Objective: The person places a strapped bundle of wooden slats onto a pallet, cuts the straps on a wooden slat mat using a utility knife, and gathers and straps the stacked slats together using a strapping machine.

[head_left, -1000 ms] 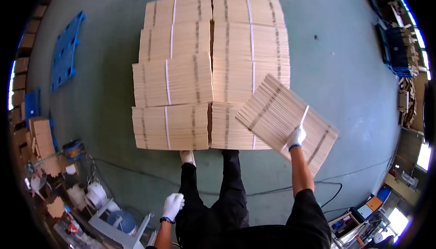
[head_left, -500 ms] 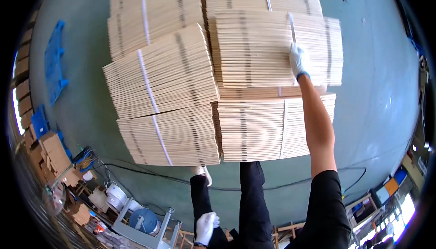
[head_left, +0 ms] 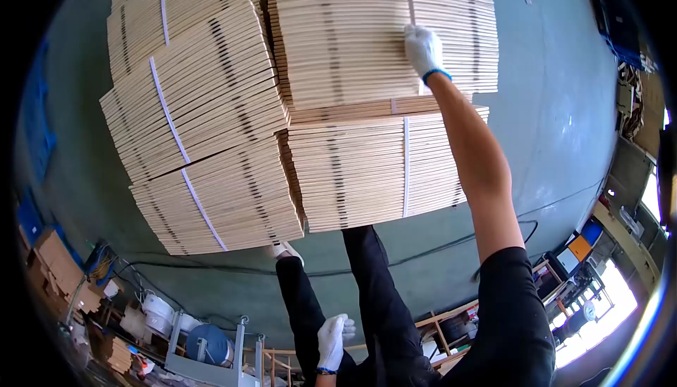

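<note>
My right hand (head_left: 424, 51), in a white knit glove with a blue cuff, is closed around the white strap (head_left: 410, 2) of a bundle of pale, thin wooden-looking boards (head_left: 367, 48). This bundle sits high on the right side of the stack and overhangs the lower bundles there. Below it, nearer to me, is another strapped bundle (head_left: 381, 175). To its left lie further strapped bundles (head_left: 197, 98), a little askew. Down by my thigh, my gloved left hand (head_left: 333, 343) hangs with its fingers loosely bent and somewhat apart, holding nothing visible.
The stack stands on a green floor (head_left: 543, 119). A black cable (head_left: 395, 263) runs across the floor by my feet. At lower left are a grey metal frame (head_left: 204, 369), a blue drum (head_left: 209, 345), white buckets (head_left: 158, 313) and cardboard (head_left: 60, 263). Shelving (head_left: 578, 288) stands at lower right.
The view has turned, so the stack appears farther left and higher. My right hand stays on the strap of the same bundle. My left hand's fingers look a little more spread.
</note>
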Demonstrator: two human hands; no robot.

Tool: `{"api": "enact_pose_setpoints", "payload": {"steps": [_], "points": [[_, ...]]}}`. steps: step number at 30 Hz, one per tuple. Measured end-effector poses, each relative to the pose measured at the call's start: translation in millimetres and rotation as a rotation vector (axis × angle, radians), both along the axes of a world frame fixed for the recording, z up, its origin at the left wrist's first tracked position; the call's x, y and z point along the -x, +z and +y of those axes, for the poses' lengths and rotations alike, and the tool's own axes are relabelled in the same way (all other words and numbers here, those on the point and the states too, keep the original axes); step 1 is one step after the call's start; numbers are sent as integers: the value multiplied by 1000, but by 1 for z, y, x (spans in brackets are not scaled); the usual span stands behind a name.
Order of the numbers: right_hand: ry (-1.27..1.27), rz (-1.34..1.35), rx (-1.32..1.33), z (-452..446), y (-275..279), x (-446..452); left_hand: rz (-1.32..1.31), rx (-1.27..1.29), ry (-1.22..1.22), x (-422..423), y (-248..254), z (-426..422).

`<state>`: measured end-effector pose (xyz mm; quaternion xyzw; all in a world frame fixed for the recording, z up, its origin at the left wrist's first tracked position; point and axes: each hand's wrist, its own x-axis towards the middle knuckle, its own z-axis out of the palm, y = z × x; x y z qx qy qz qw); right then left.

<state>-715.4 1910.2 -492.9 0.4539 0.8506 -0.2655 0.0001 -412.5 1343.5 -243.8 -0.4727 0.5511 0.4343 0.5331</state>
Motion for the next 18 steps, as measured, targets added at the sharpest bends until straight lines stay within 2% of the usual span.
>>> {"api": "enact_pose_setpoints", "payload": {"steps": [1, 3, 4, 6, 7, 10, 11, 13, 14, 17, 18], "points": [[62, 20, 3, -4, -1, -5, -11, -1, -14, -3, -2, 2], [-38, -77, 174, -27, 12, -9, -51, 7, -57, -9, 1, 1], [-5, 12, 149, -32, 3, -19, -69, 10, -60, -13, 4, 0], [155, -31, 49, -28, 1, -22, -84, 11, -56, -16, 0, 3], [220, -84, 39, -24, 2, -21, -90, 18, -89, -16, -1, 4], [586, -544, -174, -11, 33, -12, -68, 37, -141, -20, 3, 7], [694, -574, -255, -9, 37, -11, -54, 28, -129, -20, 2, 8], [740, -571, -299, -12, 20, -17, -17, 3, -103, -16, 3, 11], [670, -588, -308, -21, 21, -20, -75, -221, 186, -23, -12, -6], [324, -556, -220, -76, 21, -62, 40, -91, -33, 2, 9, 33], [484, -561, -188, -96, 34, -81, 43, -96, -63, 10, 14, 40]]}}
